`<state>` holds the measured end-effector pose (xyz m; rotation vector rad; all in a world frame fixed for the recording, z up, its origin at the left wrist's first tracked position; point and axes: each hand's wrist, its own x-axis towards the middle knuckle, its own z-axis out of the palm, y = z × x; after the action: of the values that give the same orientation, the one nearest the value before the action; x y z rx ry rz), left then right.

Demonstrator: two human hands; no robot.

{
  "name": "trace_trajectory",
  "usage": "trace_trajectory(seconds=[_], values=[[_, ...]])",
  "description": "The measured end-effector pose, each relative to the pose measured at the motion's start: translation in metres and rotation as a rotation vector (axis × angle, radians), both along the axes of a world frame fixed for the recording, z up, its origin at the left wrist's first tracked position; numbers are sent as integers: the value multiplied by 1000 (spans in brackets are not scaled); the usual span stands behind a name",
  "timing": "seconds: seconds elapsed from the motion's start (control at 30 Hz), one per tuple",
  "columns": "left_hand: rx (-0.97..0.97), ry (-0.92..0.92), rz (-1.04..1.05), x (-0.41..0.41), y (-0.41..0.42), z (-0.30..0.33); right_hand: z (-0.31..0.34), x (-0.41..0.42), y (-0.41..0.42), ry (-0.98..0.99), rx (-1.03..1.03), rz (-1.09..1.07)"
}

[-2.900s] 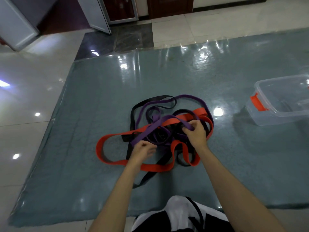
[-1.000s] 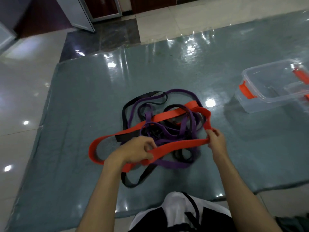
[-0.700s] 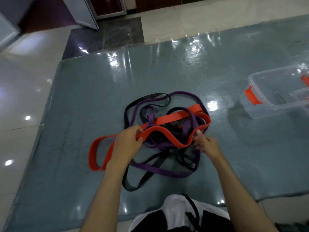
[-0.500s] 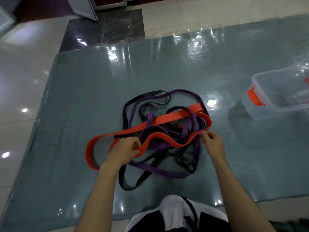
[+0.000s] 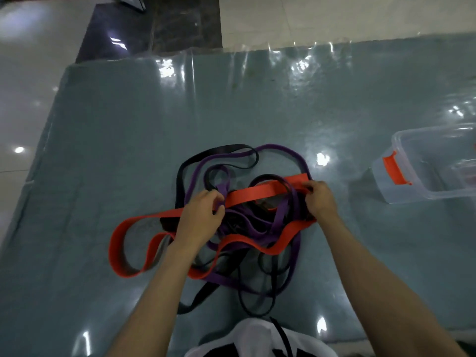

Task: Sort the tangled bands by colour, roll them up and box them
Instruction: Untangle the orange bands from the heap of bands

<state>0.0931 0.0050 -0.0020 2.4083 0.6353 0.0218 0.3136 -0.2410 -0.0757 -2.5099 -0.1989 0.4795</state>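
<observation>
Bands [image 5: 242, 222] lie tangled, red, purple, black; left hand [image 5: 199, 215] and right hand [image 5: 319, 199] grasp them.

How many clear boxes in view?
1. The clear box sits at the right edge of the mat, partly cut off by the frame, to the right of the band tangle. Anything further right is out of view.

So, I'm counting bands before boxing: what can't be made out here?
Head view only:
- Band count: the tangle overlaps itself.
- Right hand hides the orange band end.
- Clear box: cut off by the right edge.
- Black band: motion-blurred near the left forearm.
</observation>
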Motion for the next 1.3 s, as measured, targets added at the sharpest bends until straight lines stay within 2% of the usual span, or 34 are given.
trace_trajectory(seconds=[0.1,0.2,0.3,0.43,0.57,0.73,0.87,0.97,1.13,1.2,1.3], values=[[53,151,-74,13,-4,-16,-2,8,-4,11,-77,47],[1,274,10,19,-6,-33,1,21,-5,63,-148,161],[-85,261,58,14,-7,-46,3,33,1,93,-266,335],[-151,159,87,0,-6,-60,9,53,5,110,-269,364],[-255,104,86,-9,-4,-71,13,69,-6,91,-127,325],[-264,28,79,-22,-9,-74,27,73,-16,57,176,359],[-245,-5,56,-38,-13,-75,51,64,-14,-61,292,368],[-256,-4,32,-45,-14,-75,70,52,-8,-171,341,219],[-280,-21,2,-57,-12,-72,101,24,-1,-289,722,63],[-245,-1,-14,-61,-13,-72,109,14,3,-334,757,92],[-197,48,-40,-65,-15,-72,111,-2,4,-391,665,167]])
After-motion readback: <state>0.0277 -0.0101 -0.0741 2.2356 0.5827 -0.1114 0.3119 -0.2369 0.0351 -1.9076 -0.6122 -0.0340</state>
